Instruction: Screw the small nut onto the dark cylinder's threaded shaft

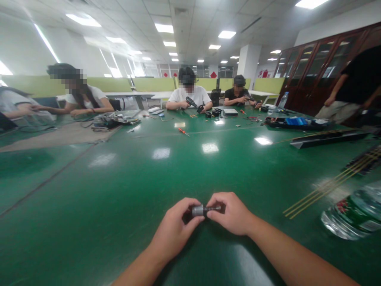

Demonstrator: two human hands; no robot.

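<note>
A small grey metal cylinder [198, 210] with a thin dark shaft [213, 208] lies sideways between my hands, low in the head view. My left hand [175, 226] grips the cylinder's body between thumb and fingers. The thumb and fingers of my right hand [232, 212] are closed on the shaft at its right side. Both hands are just over the green table [143, 178], close together.
A large water bottle [354, 210] lies at the right, near thin yellow rods [330, 182] and a long dark channel [330, 137]. An orange screwdriver [183, 131] lies farther off. Several people sit across the table with tools and parts; another person [354, 83] stands at the right.
</note>
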